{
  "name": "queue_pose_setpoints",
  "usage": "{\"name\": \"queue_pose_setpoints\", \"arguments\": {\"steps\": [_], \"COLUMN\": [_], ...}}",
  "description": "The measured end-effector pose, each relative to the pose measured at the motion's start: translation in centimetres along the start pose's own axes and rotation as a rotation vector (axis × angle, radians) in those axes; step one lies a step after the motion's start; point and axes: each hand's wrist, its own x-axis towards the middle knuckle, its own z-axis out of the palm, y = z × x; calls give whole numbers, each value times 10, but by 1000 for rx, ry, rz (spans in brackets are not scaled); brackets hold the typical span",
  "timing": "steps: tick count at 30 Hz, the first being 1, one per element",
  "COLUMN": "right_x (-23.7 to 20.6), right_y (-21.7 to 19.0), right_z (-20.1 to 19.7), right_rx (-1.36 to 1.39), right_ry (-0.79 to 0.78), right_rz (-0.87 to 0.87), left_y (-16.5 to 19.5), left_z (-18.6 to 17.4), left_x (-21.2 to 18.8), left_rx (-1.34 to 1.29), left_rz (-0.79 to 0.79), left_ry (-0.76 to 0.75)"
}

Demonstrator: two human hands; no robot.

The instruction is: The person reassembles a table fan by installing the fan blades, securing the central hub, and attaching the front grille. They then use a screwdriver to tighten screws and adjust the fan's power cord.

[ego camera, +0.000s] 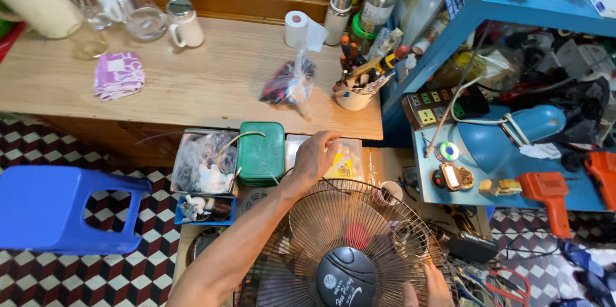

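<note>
Left hand (316, 153) reaching forward over the far rim of the fan grille (340, 230), fingers curled down onto a clear packet (343, 162) with a yellow card inside, seemingly pressing or picking at it; whether anything is pinched, cannot tell. Right hand (431, 288) low at the near right edge of the grille, fingers resting against the wire, mostly cut off by the frame, so grip unclear.

Grille lying face up in the lap area, dark round hub (346, 275) toward the body, red blade showing through the wires.

Best handled, by judgement, with the right hand steadying the grille so the wire rim does not roll while the left works beyond it. Worth keeping the forearm lifted clear of the thin wires, easily bent under weight.

Just left of the packet, a green box (261, 152); beyond that, a clear tub (204, 162) of small parts. Further out, the wooden bench (192, 82) with a cup of tools (354, 92), and a blue stool (61, 207) on the floor.
</note>
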Motion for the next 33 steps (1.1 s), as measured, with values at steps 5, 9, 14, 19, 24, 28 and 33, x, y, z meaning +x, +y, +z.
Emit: {"name": "queue_pose_setpoints", "arguments": {"steps": [5, 9, 14, 19, 24, 28, 33], "right_x": [-43, -55, -83, -95, -99, -104, -106], "right_y": [-9, 11, 19, 19, 20, 23, 20], "right_z": [20, 30, 35, 44, 50, 53, 58], "right_rx": [4, -326, -277, -267, -257, -261, -257], "right_ry": [285, -329, -138, -70, -49, -43, -37], "right_rz": [-231, -36, -245, -247, -243, -238, -234], "left_y": [-23, -30, -32, -42, -51, -60, -71], "left_z": [56, 86, 102, 104, 110, 117, 114], "left_x": [53, 90, 123, 136, 141, 141, 136], "left_rx": [2, 63, 248, 343, 324, 355, 350], "left_rz": [36, 13, -77, -154, -132, -97, -37], "left_ry": [-11, -5, -46, -109, -94, -68, -61]}}
